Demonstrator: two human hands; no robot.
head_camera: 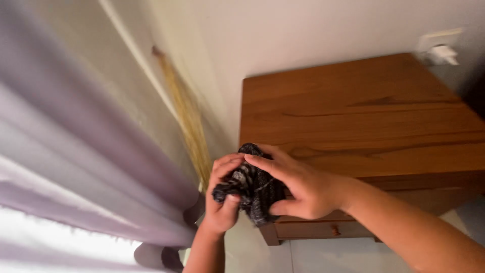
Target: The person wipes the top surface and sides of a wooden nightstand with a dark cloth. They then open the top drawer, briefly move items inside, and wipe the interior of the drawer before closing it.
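Observation:
Both my hands hold a dark, bunched-up cloth [255, 189] in front of the near left corner of a wooden bedside cabinet [364, 111]. My left hand [222, 199] grips the cloth's left side from below, fingers curled into it. My right hand [298, 184] wraps over its top and right side, thumb underneath. Part of the cloth is hidden by my fingers.
A pale lilac curtain [76, 151] hangs at the left. A straw broom [189, 119] leans in the wall corner beside it. A white wall socket with a plug [439, 50] sits behind the cabinet. The cabinet has a drawer with a small knob [333, 230].

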